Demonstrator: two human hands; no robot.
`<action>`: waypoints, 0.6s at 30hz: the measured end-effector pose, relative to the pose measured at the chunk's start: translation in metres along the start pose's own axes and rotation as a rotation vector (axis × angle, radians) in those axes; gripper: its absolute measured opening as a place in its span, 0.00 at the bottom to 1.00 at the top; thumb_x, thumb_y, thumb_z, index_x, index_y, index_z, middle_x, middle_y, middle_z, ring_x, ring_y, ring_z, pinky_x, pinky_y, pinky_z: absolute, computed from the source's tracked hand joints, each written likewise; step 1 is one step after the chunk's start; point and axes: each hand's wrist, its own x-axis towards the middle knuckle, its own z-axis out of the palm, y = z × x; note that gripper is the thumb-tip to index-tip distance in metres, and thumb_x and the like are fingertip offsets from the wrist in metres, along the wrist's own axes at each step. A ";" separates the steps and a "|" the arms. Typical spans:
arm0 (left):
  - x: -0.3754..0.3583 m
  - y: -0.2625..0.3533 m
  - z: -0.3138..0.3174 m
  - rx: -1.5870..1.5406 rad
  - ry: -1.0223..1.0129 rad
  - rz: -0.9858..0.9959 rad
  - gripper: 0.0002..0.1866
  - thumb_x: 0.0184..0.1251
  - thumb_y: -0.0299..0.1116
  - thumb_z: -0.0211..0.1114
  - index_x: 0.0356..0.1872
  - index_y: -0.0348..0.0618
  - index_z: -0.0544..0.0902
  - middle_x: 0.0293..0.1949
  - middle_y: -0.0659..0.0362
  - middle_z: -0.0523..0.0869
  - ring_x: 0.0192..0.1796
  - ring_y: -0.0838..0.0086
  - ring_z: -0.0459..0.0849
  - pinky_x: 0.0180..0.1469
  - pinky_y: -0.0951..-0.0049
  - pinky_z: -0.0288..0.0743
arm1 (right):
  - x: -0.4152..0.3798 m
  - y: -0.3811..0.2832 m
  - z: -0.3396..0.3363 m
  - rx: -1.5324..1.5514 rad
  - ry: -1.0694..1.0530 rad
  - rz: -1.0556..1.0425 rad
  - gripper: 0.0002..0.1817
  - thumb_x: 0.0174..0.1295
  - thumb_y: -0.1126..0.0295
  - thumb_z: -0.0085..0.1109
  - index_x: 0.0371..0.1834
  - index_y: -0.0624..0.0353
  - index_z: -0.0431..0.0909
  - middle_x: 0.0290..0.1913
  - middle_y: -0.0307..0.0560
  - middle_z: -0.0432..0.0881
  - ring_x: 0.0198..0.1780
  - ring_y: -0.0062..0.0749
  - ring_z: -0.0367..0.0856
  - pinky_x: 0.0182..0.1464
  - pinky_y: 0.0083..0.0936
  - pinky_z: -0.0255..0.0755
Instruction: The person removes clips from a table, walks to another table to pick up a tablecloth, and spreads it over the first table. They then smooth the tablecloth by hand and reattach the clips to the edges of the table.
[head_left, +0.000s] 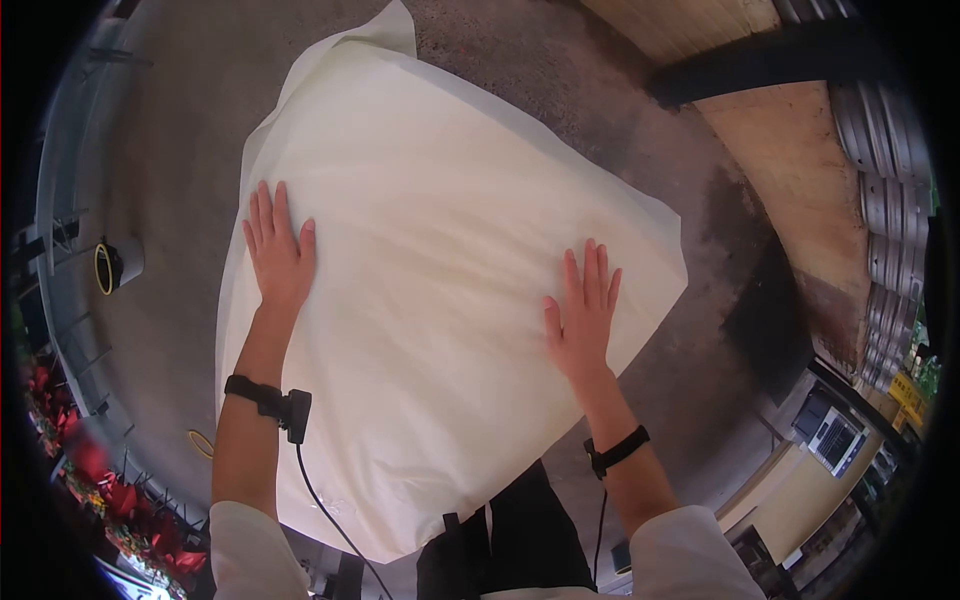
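A large cream-white sheet (pixel 430 270), paper or thin fabric, spreads in front of me with soft wrinkles and a folded corner at the top. What it lies on is hidden beneath it. My left hand (pixel 277 250) rests flat on its left side, fingers spread. Toward its right corner, my right hand (pixel 583 310) also lies palm down with the fingers stretched out. Neither hand grips anything. Each wrist wears a black strap with a cable, such as the left strap (pixel 270 402).
Grey floor (pixel 170 330) surrounds the sheet. A white bucket-like container with a yellow rim (pixel 118 265) stands left. Red flowers (pixel 120 500) are at lower left. Wooden boards (pixel 790 190) rise at right, and a laptop (pixel 833 440) sits on a desk (pixel 800 505).
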 end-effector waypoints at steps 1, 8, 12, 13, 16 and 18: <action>0.011 0.005 -0.002 -0.001 0.002 0.042 0.32 0.73 0.41 0.52 0.76 0.49 0.56 0.78 0.53 0.52 0.79 0.54 0.47 0.78 0.48 0.41 | -0.010 0.007 -0.003 -0.006 0.057 0.040 0.35 0.70 0.56 0.47 0.76 0.63 0.55 0.79 0.62 0.49 0.80 0.57 0.44 0.76 0.60 0.36; 0.093 0.028 0.012 -0.033 0.010 0.141 0.31 0.74 0.44 0.52 0.75 0.51 0.58 0.76 0.53 0.58 0.77 0.54 0.55 0.76 0.53 0.51 | -0.056 0.051 -0.005 -0.094 0.055 0.177 0.35 0.72 0.52 0.41 0.75 0.65 0.56 0.78 0.64 0.50 0.79 0.60 0.45 0.75 0.61 0.35; 0.115 0.016 0.009 -0.225 -0.100 -0.056 0.30 0.75 0.45 0.51 0.74 0.50 0.60 0.73 0.51 0.64 0.75 0.53 0.60 0.73 0.57 0.58 | -0.043 0.047 -0.002 -0.084 -0.011 0.170 0.36 0.72 0.52 0.41 0.76 0.64 0.55 0.78 0.63 0.49 0.79 0.59 0.45 0.75 0.61 0.35; 0.121 0.012 0.013 -0.230 -0.107 -0.084 0.29 0.76 0.45 0.50 0.74 0.50 0.60 0.73 0.51 0.64 0.75 0.53 0.60 0.73 0.57 0.58 | -0.037 0.046 -0.005 -0.087 -0.026 0.175 0.36 0.72 0.52 0.41 0.76 0.63 0.54 0.78 0.63 0.49 0.79 0.59 0.45 0.75 0.61 0.35; 0.128 0.003 0.031 -0.150 0.040 0.025 0.28 0.77 0.45 0.47 0.74 0.51 0.60 0.73 0.51 0.64 0.76 0.54 0.59 0.74 0.56 0.56 | -0.023 0.049 -0.007 -0.042 0.014 0.201 0.36 0.72 0.52 0.42 0.77 0.63 0.53 0.79 0.63 0.48 0.80 0.59 0.44 0.75 0.61 0.34; 0.126 0.015 0.033 -0.073 0.144 0.170 0.27 0.78 0.45 0.45 0.75 0.52 0.60 0.74 0.52 0.62 0.76 0.55 0.58 0.75 0.55 0.53 | -0.028 0.055 -0.006 -0.032 0.084 0.271 0.35 0.72 0.55 0.43 0.77 0.63 0.53 0.79 0.63 0.48 0.80 0.59 0.43 0.75 0.61 0.35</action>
